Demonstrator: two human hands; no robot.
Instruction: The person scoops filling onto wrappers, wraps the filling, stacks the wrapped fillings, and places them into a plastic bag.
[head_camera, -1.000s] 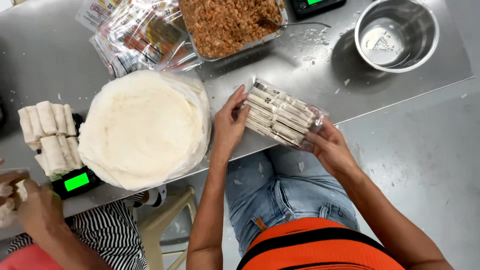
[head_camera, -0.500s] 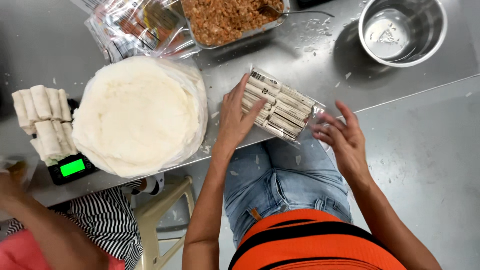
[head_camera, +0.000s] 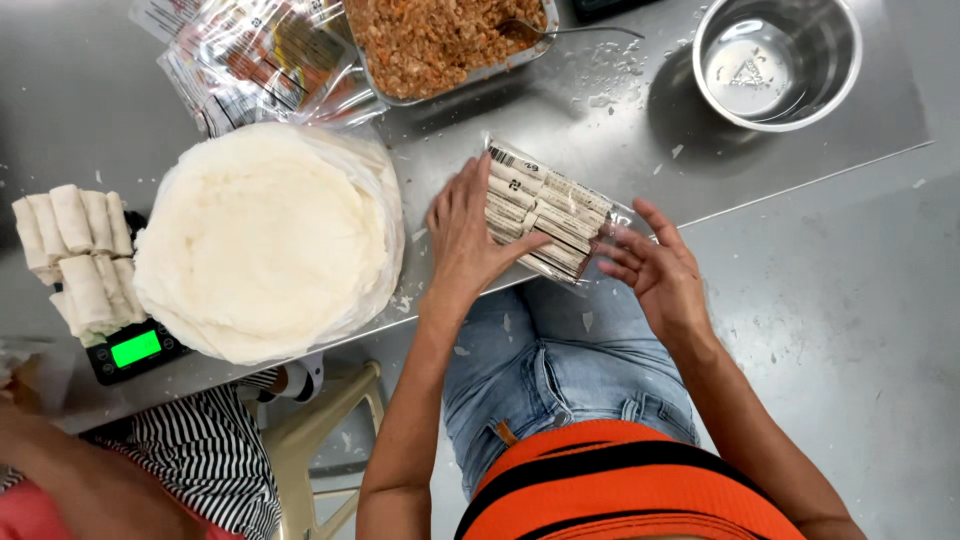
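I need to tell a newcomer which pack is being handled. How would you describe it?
On the steel table, look right of the big round wrapper stack. At the table's front edge lies a clear bag of rolls, between the left hand and right hand; the other rolls sit unbagged.

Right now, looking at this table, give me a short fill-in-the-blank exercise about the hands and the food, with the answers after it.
1. The left hand lies flat on a clear bag of ____.
2. The stack of round wrappers lies to the ____ of that bag.
3. The steel bowl stands at the table's far ____ corner.
4. The small scale shows a ____ lit screen.

Missing words: rolls; left; right; green
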